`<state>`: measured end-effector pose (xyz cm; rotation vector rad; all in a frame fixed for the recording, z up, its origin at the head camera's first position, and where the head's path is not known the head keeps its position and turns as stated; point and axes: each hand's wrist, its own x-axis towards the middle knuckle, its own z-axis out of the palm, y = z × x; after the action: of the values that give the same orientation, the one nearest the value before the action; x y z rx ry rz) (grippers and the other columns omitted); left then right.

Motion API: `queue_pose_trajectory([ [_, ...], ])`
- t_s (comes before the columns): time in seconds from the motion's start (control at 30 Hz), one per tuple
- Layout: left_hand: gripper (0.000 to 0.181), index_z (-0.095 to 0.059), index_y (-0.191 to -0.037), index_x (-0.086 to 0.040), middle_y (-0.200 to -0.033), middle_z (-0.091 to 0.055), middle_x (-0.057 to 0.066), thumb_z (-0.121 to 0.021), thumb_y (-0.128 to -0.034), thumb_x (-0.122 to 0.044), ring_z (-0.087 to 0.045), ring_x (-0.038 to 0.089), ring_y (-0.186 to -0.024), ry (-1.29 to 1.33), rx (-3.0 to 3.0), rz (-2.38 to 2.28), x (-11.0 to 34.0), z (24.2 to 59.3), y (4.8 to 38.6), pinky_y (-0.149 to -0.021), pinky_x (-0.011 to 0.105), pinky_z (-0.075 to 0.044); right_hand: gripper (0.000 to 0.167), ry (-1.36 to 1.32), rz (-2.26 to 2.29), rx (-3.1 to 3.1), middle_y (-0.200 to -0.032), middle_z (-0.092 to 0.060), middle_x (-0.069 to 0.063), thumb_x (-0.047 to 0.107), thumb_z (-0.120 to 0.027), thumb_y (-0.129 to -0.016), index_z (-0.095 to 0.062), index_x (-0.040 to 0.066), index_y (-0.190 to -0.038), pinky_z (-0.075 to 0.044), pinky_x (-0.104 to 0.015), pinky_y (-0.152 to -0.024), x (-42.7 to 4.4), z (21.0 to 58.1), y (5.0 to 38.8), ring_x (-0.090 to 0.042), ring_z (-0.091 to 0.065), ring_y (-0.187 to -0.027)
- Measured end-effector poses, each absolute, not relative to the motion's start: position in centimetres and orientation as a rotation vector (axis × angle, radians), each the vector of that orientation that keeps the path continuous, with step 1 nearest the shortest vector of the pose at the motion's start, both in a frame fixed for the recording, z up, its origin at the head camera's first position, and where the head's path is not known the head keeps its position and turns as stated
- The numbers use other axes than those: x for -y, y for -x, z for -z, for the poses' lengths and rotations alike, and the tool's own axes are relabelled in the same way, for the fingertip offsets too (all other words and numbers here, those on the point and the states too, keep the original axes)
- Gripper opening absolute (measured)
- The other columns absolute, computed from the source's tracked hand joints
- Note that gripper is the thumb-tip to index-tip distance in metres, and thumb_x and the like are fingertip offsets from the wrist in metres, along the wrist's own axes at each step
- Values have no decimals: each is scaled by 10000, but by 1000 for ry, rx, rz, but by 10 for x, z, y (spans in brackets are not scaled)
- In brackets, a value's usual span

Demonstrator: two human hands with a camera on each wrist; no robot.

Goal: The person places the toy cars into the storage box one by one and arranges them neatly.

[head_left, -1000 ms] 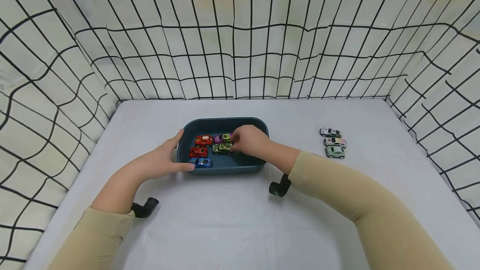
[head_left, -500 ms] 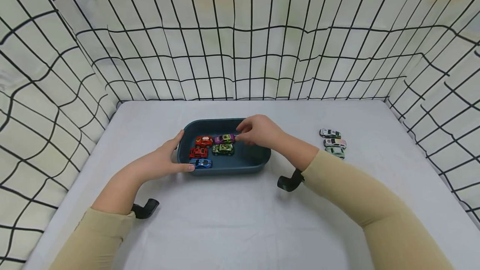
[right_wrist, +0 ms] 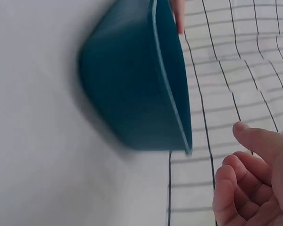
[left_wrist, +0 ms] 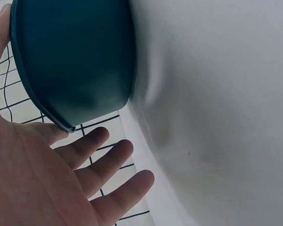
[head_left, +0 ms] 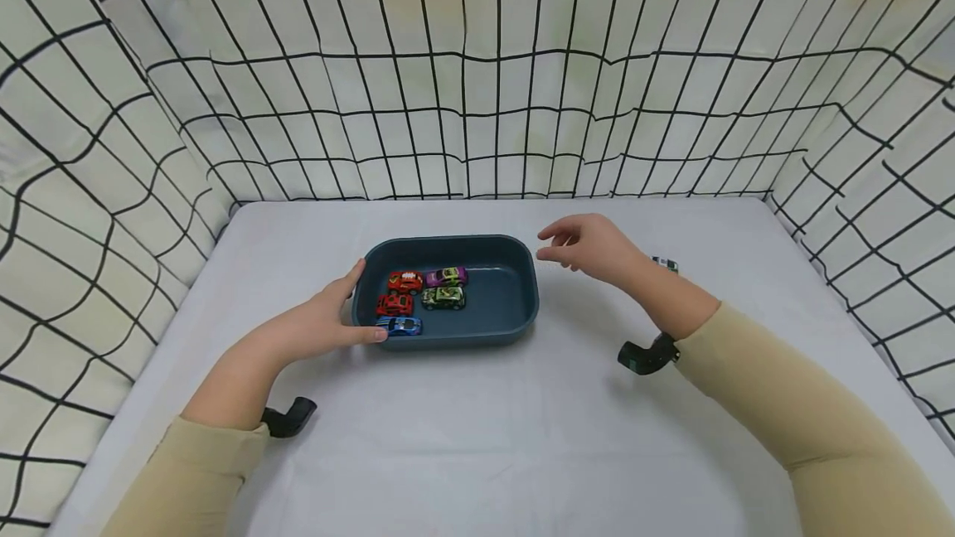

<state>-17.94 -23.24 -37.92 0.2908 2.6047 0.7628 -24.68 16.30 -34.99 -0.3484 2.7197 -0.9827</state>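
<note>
A dark teal tray [head_left: 492, 342] holds several toy cars in its left half: a red one [head_left: 405, 281], another red one [head_left: 394, 305], a blue one [head_left: 403, 326], a purple one [head_left: 447, 276] and a green patterned one [head_left: 443, 297]. My left hand [head_left: 317, 321] spans the tray's left end, thumb on the front rim and a finger at the back-left edge; in the left wrist view the other fingers of that hand [left_wrist: 52, 174] hang free of the tray [left_wrist: 80, 52]. Just past the tray's right end my right hand [head_left: 589, 247] is raised, empty, its fingers loosely bent.
Part of a white toy car [head_left: 666, 264] shows behind my right forearm, which hides the spot where other cars stood. A white cloth [head_left: 477, 437] covers the table. Black netting [head_left: 477, 114] over white sheets stands at the back and both sides.
My right hand has let go of the green patterned car, risen out of the tray and moved right past its end. My left hand and the tray have stayed put.
</note>
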Motion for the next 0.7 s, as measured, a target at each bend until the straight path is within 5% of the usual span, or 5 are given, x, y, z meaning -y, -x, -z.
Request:
queue_pose_trajectory([
  [0.7,1245,113,-1584,-104,-1617,-73,280,-736,-815,-591,-98,494,-1463,-302,-2624,-747,234,382,181,-1107,696,-181,604,144,825,-2811,-1061,-558,-107,501,-643,-937,-592,72,-1359,-464,-341,-707,-332,388,245,-266,-503,-942],
])
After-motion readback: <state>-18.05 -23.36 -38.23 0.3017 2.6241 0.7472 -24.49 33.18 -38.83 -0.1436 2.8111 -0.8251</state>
